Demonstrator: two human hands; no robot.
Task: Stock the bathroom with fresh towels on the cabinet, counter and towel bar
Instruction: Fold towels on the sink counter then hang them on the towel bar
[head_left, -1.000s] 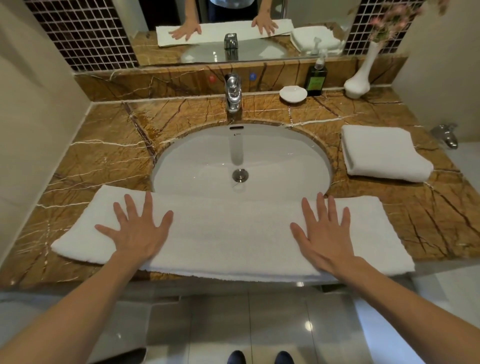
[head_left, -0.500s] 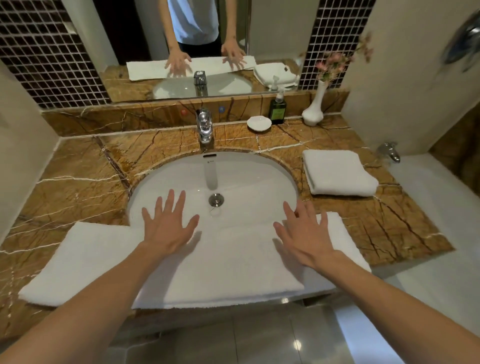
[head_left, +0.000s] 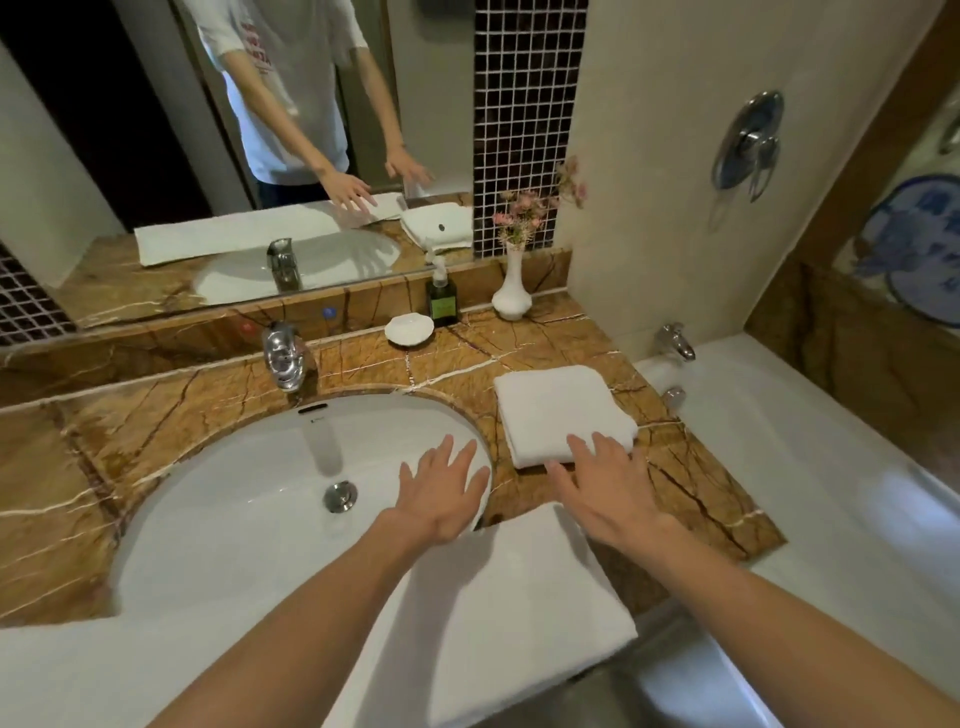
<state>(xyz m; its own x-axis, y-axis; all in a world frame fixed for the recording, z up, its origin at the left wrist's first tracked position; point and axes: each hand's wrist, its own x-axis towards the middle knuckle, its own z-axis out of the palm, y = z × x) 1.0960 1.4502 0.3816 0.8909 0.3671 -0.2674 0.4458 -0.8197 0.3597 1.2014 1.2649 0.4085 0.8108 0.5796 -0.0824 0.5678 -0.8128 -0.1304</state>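
Over the right rim of the sink (head_left: 234, 493), the left hand (head_left: 441, 493) spread and holding nothing; the right hand (head_left: 602, 488) spread too, fingertips (head_left: 577, 445) at the near edge of the folded towel (head_left: 561, 410), contact not clear. Under both forearms, the long towel (head_left: 493, 623) along the front edge of the desk (head_left: 691, 499), long axis left to right. Right of the sink, the folded towel with long axis front to back, bare desk between the two towels and around its right side.

We see a long white towel (head_left: 493, 597) spread flat along the front edge of the counter (head_left: 691, 499). A smaller white towel (head_left: 561, 410), folded into a thick square, lies flat near the counter's right edge.
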